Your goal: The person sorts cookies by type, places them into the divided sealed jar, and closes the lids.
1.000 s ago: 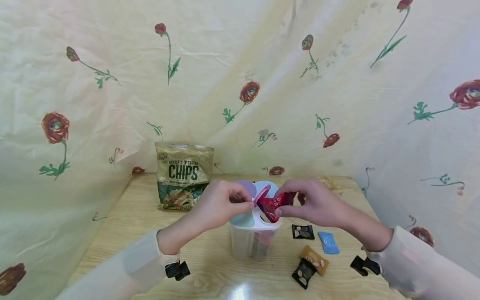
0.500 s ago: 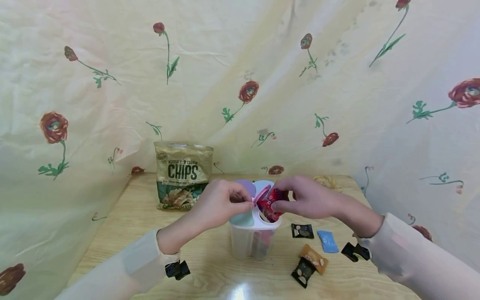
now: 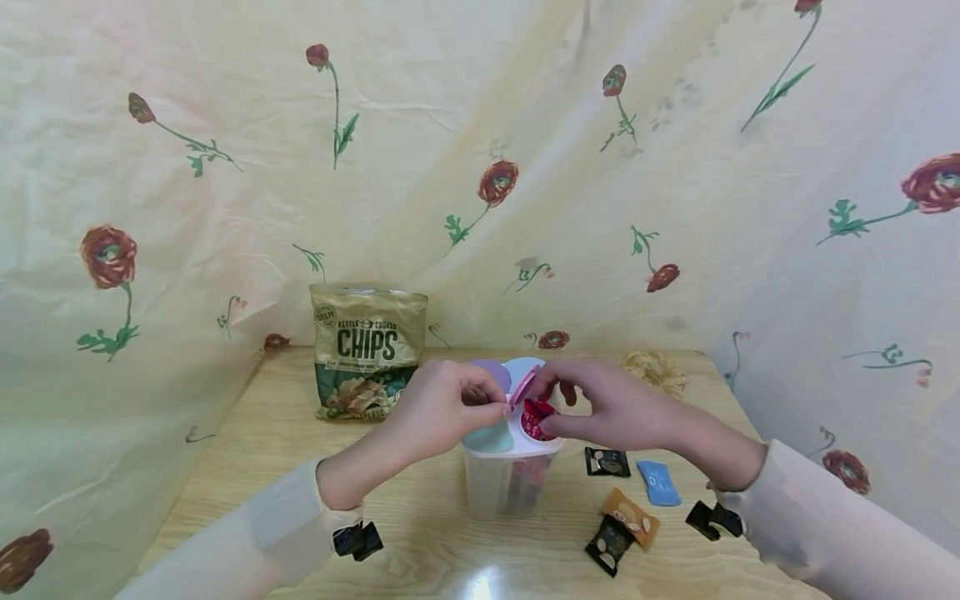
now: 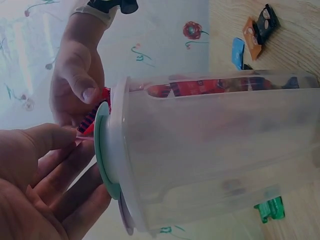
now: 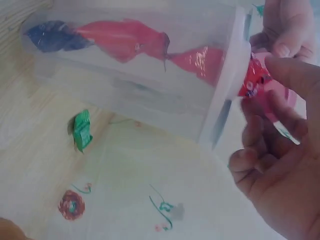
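"Hands first: what does each grasp?"

"Left hand (image 3: 446,408): thumb and fingers pinch the pink lid (image 3: 524,387), which stands tilted up. Right hand (image 3: 615,406): thumb and fingers pinch a red packet (image 3: 537,419), part-way into the round opening of the container (image 3: 483,490). White letters show on the packet, too small and creased to read."

"And the nearest objects on the table (image 3: 397,508)?"

"A black packet (image 3: 611,546) and an orange packet (image 3: 636,521), overlapping, both printed with pale nut-like shapes. Beyond them lie a blue packet (image 3: 659,483), its white lettering unreadable, and, to its left, a second black packet (image 3: 609,462)."

"The container itself?"

"Translucent, upright, with a white top. Other lids on it are teal (image 3: 487,437), purple (image 3: 495,374) and pale blue (image 3: 522,367). Through the wall, the right wrist view shows red wrappers (image 5: 125,40) and a dark blue one (image 5: 55,37). Both wrist views show a green packet (image 5: 81,131) outside it on the table."

"Farther back?"

"An upright chip bag (image 3: 367,350), gold above, dark green below. Legible: KETTLE COOKED, then CHIPS in large capitals; the roundel seems to read CRISPY. Behind hangs a cream cloth (image 3: 405,192) with red flowers."
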The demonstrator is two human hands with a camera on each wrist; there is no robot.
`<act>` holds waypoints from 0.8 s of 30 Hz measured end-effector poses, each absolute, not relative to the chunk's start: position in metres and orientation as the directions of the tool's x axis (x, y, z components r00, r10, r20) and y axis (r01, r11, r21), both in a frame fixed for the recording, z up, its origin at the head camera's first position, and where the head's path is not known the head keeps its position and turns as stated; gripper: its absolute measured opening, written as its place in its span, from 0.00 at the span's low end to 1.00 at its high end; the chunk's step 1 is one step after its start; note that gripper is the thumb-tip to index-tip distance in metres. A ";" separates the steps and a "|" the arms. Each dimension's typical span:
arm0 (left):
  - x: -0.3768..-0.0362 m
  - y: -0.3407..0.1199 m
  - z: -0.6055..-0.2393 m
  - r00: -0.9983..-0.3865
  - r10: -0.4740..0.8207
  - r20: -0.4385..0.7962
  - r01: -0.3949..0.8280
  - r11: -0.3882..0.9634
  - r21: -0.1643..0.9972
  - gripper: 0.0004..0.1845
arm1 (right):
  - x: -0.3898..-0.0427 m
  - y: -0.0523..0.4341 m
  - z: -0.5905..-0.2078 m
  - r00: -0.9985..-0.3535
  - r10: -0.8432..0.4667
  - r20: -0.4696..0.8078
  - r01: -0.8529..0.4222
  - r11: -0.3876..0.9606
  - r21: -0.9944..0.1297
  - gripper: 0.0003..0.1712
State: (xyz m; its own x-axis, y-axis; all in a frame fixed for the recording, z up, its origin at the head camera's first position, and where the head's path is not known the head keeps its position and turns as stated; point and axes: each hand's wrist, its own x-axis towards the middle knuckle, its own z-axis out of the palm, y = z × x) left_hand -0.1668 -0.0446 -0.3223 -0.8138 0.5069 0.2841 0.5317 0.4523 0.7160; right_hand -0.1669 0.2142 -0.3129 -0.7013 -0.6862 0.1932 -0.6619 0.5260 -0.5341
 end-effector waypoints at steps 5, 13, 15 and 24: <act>-0.167 -0.045 -0.321 -0.819 0.498 0.284 0.529 0.466 0.709 0.06 | -0.166 0.224 -0.311 -0.652 -0.716 0.251 -0.730 0.502 -0.464 0.09; -0.167 -0.046 -0.319 -0.815 0.504 0.286 0.533 0.460 0.710 0.05 | -0.164 0.216 -0.315 -0.577 -0.802 0.158 -0.779 0.481 -0.403 0.10; -0.167 -0.046 -0.320 -0.814 0.504 0.288 0.535 0.457 0.711 0.05 | -0.164 0.216 -0.314 -0.577 -0.806 0.128 -0.771 0.486 -0.412 0.11; -0.168 -0.045 -0.322 -0.820 0.499 0.279 0.526 0.468 0.710 0.06 | -0.167 0.227 -0.309 -0.641 -0.754 0.144 -0.698 0.495 -0.518 0.08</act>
